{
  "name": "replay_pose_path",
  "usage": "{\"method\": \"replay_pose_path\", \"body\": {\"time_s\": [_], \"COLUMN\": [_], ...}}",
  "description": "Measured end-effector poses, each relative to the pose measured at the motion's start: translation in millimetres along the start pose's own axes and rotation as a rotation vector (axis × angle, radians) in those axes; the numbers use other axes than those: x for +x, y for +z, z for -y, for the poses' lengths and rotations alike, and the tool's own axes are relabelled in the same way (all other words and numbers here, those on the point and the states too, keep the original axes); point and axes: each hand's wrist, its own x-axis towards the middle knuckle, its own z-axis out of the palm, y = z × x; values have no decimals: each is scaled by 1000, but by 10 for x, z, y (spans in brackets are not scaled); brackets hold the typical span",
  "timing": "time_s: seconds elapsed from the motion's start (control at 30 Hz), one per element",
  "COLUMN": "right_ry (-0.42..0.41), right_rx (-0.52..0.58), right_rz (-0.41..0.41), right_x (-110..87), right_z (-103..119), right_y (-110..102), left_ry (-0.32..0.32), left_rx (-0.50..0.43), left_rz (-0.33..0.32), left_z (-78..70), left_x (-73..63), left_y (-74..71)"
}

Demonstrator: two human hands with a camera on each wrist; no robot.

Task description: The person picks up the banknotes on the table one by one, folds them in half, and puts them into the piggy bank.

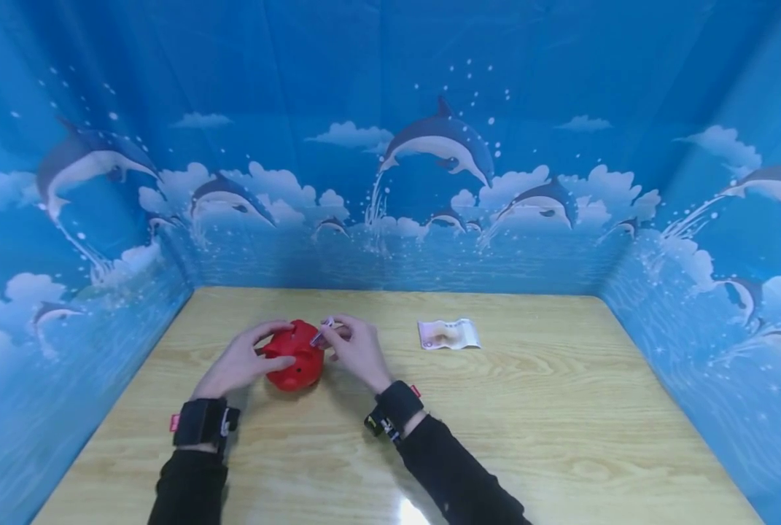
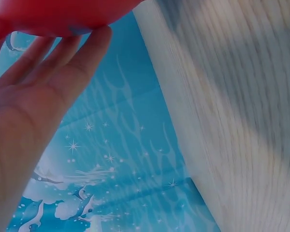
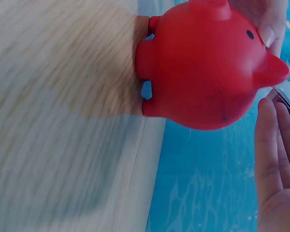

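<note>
A red piggy bank (image 1: 303, 362) stands on its feet on the table. My left hand (image 1: 235, 361) holds it from the left, with the thumb over its near side and the fingers behind. In the left wrist view the left fingertips touch the red underside curve. My right hand (image 1: 362, 355) pinches a narrow folded banknote (image 1: 317, 338) between thumb and fingers, slanting down onto the pig's top. The right wrist view shows the note's end close to an ear of the piggy bank (image 3: 198, 67); the slot itself is hidden there.
Another banknote (image 1: 448, 334), slightly wavy, lies flat to the right of my right hand. The light wood table (image 1: 528, 423) runs back to a blue dolphin-print cloth (image 1: 337, 87) that encloses it at the back and both sides.
</note>
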Motion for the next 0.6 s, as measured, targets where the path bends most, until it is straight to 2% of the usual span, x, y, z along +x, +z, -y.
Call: {"method": "replay_pose_path", "body": {"time_s": [0.3,0.6], "right_ry": [-23,7], "right_rx": [-136,-310], "right_rz": [-28,-32], "right_x": [86,202], "right_z": [69,159], "right_y": [157,269], "left_ry": [8,69], "left_rx": [-58,-42], "left_rz": [-1,-19], "left_z": [9,-15], "left_x": [-18,-31], "left_y": [-19,-26]}}
